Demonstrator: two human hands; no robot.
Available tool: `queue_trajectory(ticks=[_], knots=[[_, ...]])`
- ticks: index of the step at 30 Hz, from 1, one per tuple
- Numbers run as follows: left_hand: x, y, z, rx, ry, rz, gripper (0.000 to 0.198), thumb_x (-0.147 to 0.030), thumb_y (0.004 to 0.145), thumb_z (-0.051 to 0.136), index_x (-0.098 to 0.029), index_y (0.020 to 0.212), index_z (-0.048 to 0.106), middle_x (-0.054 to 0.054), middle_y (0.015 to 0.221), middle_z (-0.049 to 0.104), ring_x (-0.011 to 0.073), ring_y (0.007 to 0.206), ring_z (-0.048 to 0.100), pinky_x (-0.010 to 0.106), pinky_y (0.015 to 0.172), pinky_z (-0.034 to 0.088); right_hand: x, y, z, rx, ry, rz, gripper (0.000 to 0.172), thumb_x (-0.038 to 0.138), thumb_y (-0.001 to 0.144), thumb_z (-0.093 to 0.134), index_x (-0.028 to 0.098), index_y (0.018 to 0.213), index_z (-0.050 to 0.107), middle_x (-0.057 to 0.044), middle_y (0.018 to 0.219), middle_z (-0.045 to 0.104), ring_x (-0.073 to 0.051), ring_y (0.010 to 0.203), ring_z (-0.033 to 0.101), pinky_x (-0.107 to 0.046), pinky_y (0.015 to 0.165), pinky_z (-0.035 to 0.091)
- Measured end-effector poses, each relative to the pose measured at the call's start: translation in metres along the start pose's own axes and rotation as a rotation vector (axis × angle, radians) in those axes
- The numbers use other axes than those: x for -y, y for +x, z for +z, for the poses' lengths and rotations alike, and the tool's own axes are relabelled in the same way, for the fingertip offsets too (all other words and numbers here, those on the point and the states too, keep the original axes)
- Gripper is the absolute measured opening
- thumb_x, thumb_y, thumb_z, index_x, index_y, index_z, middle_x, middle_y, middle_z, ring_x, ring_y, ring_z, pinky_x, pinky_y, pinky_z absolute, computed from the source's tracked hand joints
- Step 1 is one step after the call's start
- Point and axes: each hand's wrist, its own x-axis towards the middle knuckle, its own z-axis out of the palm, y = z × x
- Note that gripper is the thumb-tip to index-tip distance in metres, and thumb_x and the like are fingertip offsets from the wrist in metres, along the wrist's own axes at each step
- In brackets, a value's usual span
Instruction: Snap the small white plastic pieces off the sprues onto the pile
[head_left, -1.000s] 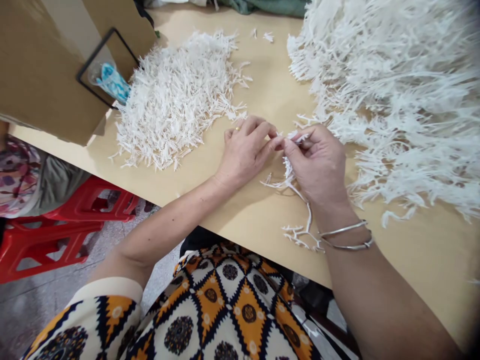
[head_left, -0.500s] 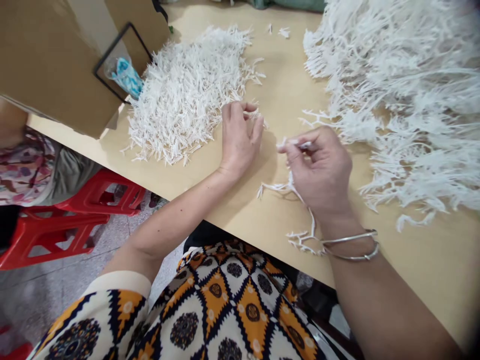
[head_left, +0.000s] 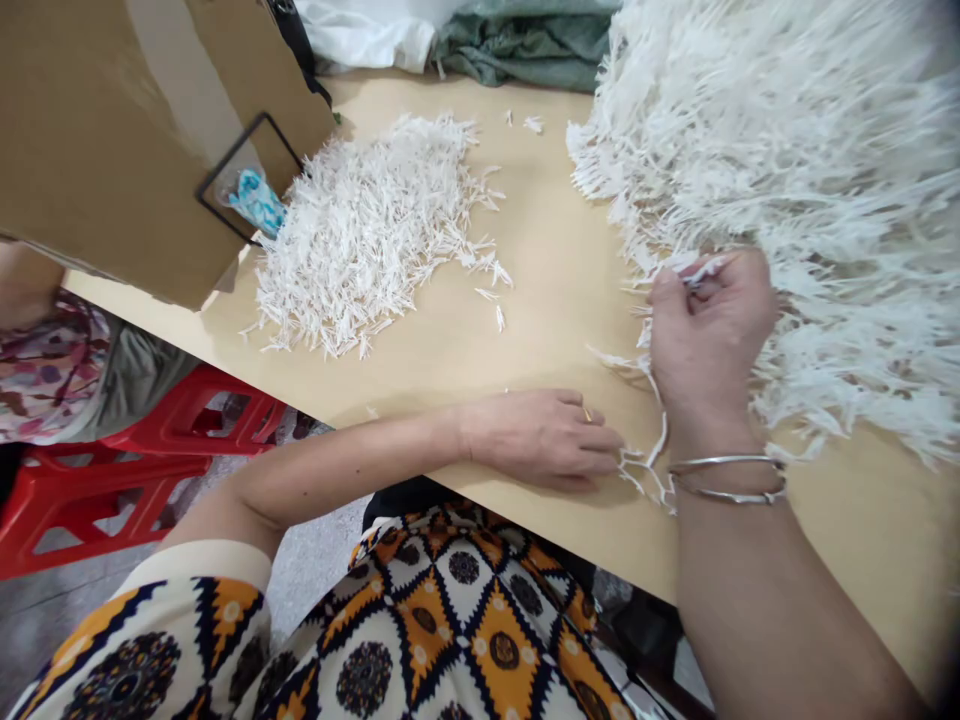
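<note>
A white, many-branched plastic sprig (head_left: 661, 420) hangs from my right hand (head_left: 712, 335), whose fingers are pinched closed on its upper part beside the large heap of similar white sprigs (head_left: 757, 130). My left hand (head_left: 544, 438) lies palm down low over the table's near edge. Its fingers are stretched out, and the tips reach the sprig's lower forked end; whether they touch it I cannot tell. To the left lies a pile of short white snipped pieces (head_left: 367, 230), with a few loose bits (head_left: 500, 318) at its right side.
A cardboard box (head_left: 97, 130) stands at the left, with a black wire frame (head_left: 202, 190) and a blue-white packet (head_left: 257, 203) against it. Dark green cloth (head_left: 525, 45) lies at the back. Red stools (head_left: 105, 500) and another person's arm (head_left: 26, 285) are at far left.
My left hand has left the edge of the snipped pile and come toward me and right, to the sprig's lower end. My right hand has moved right with the sprig. Loose bits lie by the pile.
</note>
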Motion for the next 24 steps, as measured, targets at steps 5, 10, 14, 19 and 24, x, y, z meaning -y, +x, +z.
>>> queue_trajectory(ticks=[5,10,14,19,24], knots=[[0.041,-0.006,-0.002,0.041,0.104,-0.369,0.038,-0.04,0.111,0.041,-0.017,0.108,0.072,0.012,0.113,0.073,0.0246,0.101,0.066,0.04,0.089,0.044,-0.005,-0.004,0.006,0.099,-0.034,0.009,0.017,0.029,0.088,0.069,0.028,0.087,0.053,0.0,0.078,0.056,-0.019,0.066,0.054,-0.039,0.066,0.043],[0.128,-0.034,-0.016,0.002,0.206,-0.637,0.039,-0.036,0.109,0.039,-0.015,0.107,0.072,0.015,0.11,0.072,0.0285,0.098,0.066,0.045,0.094,0.044,-0.002,-0.007,0.012,0.139,0.138,0.066,0.018,0.032,0.087,0.074,0.028,0.087,0.056,-0.001,0.079,0.064,-0.02,0.071,0.063,-0.039,0.07,0.05],[0.151,-0.046,-0.02,-0.222,0.361,-0.986,0.023,-0.021,0.102,0.048,-0.017,0.11,0.069,0.016,0.114,0.07,0.0333,0.11,0.065,0.054,0.107,0.042,0.002,-0.008,0.02,0.213,0.35,0.129,0.02,0.039,0.089,0.073,0.027,0.087,0.058,0.003,0.08,0.066,-0.015,0.071,0.063,-0.033,0.072,0.053],[0.08,-0.019,-0.011,-0.231,0.278,-0.814,0.031,-0.029,0.112,0.036,-0.019,0.112,0.065,0.008,0.114,0.073,0.0249,0.107,0.067,0.052,0.119,0.032,0.004,-0.008,0.027,0.24,0.424,0.113,0.025,0.049,0.092,0.072,0.028,0.09,0.057,0.002,0.09,0.065,-0.014,0.088,0.068,-0.035,0.092,0.058],[0.033,-0.001,-0.003,-0.227,-0.002,-0.724,0.049,-0.055,0.113,0.03,-0.019,0.121,0.062,0.006,0.121,0.074,0.0209,0.109,0.067,0.045,0.11,0.034,0.007,-0.012,0.025,0.279,0.454,0.102,0.014,0.041,0.095,0.069,0.029,0.092,0.062,0.001,0.096,0.069,-0.017,0.097,0.07,-0.039,0.102,0.056]])
